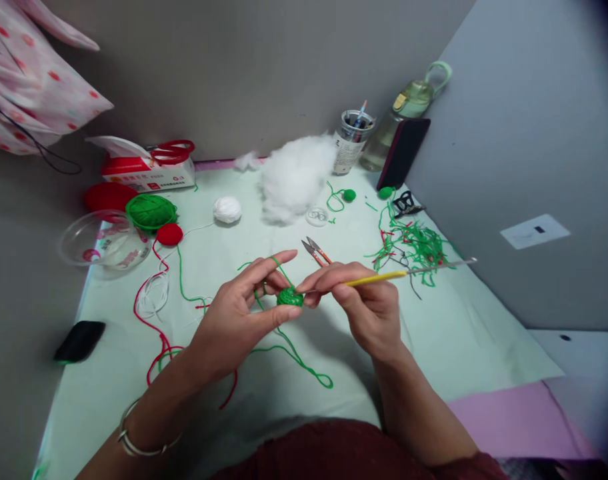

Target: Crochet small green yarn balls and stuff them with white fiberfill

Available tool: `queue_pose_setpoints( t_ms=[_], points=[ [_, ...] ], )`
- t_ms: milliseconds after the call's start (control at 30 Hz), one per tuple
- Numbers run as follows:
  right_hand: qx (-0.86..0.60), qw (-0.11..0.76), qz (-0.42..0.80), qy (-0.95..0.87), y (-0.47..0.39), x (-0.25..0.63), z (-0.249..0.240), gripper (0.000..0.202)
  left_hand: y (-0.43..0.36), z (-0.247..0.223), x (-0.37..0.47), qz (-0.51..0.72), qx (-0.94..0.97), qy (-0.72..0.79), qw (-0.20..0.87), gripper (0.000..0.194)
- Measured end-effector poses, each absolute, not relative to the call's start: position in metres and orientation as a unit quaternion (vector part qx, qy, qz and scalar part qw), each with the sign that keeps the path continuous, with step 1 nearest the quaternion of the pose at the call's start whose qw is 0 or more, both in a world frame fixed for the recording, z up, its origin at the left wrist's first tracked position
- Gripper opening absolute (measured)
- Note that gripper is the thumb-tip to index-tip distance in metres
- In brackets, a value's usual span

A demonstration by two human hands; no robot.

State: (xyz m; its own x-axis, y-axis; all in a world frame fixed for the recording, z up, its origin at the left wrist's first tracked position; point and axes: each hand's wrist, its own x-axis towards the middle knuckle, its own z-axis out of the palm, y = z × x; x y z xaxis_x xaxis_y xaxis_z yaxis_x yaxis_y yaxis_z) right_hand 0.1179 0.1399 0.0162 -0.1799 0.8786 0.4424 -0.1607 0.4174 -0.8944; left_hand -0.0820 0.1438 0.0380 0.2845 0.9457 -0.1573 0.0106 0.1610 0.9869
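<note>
A small green crochet piece (290,297) is pinched between the thumb and fingers of my left hand (249,300). Green yarn (283,272) runs up from the piece over my raised left index finger. My right hand (367,300) grips a crochet hook (379,278) with a yellow handle and metal ends; one end meets the green piece, and whether it is inside a stitch is too small to tell. Just beyond my right fingers lie thread snips (316,251) with orange handles, partly hidden by the hand. A loose green strand (309,370) trails on the cloth below.
Balls of green yarn (151,212), red yarn (169,234) and white yarn (227,209) sit at left near a clear plastic bowl (69,243). White stuffing (299,175) lies at the back. Yarn scraps (424,247), a phone (404,153) and a bottle (384,137) are at right.
</note>
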Motion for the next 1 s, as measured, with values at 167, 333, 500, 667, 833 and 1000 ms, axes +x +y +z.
queue_pose_setpoints(
  t_ms=[167, 333, 500, 667, 833, 1000],
  points=[
    [-0.281, 0.571, 0.378, -0.673, 0.139, 0.117, 0.021, 0.016, 0.144, 0.032, -0.077, 0.406, 0.52, 0.472, 0.585, 0.063],
    [-0.278, 0.578, 0.458, -0.616, 0.141, 0.123, 0.019, 0.019, 0.143, 0.036, -0.077, 0.411, 0.521, 0.459, 0.591, 0.061],
    [-0.255, 0.572, 0.527, -0.574, 0.142, 0.124, 0.018, 0.018, 0.14, 0.04, -0.08, 0.41, 0.529, 0.453, 0.589, 0.064],
    [-0.264, 0.552, 0.494, -0.617, 0.142, 0.128, 0.022, 0.019, 0.141, 0.038, -0.079, 0.405, 0.548, 0.451, 0.576, 0.063],
    [-0.282, 0.517, 0.38, -0.713, 0.142, 0.128, 0.026, 0.018, 0.142, 0.034, -0.075, 0.406, 0.551, 0.461, 0.565, 0.063],
    [-0.266, 0.556, 0.248, -0.747, 0.139, 0.12, 0.021, 0.023, 0.141, 0.036, -0.071, 0.422, 0.528, 0.482, 0.557, 0.054]
  ],
)
